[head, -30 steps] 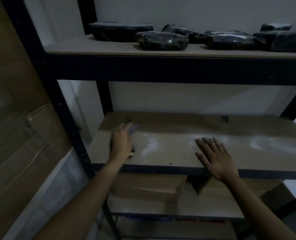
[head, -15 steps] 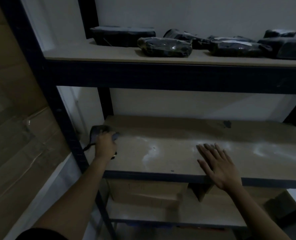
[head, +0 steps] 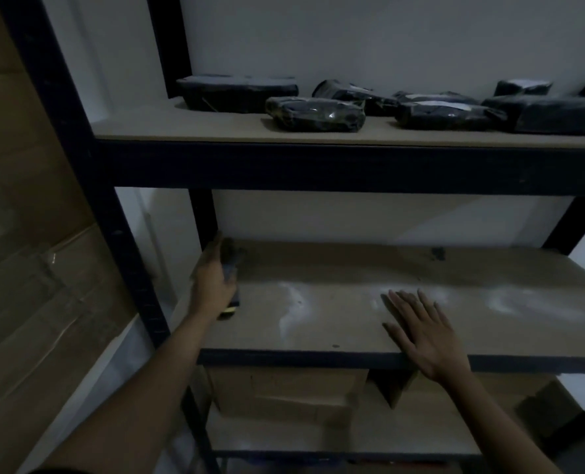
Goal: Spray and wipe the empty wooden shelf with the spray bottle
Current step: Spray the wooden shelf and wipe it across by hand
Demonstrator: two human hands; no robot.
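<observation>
The empty wooden shelf [head: 352,323] is the middle board of a dark metal rack, with pale wet smears across its centre. My left hand [head: 212,285] is at the shelf's far left, near the back post, shut on a dark cloth [head: 231,265] pressed to the board; the hand is blurred. My right hand [head: 421,333] lies flat and open on the shelf's front edge, right of centre, holding nothing. No spray bottle is in view.
The upper shelf [head: 215,131] carries several black wrapped packages [head: 315,114]. Cardboard boxes [head: 284,395] sit on the board below. A dark speck [head: 438,253] marks the back right. A large cardboard carton [head: 27,268] stands left of the rack's front post [head: 79,165].
My left hand swept the cloth from left of centre out to the shelf's left edge, then back toward the rear left corner. My right hand stayed flat in place.
</observation>
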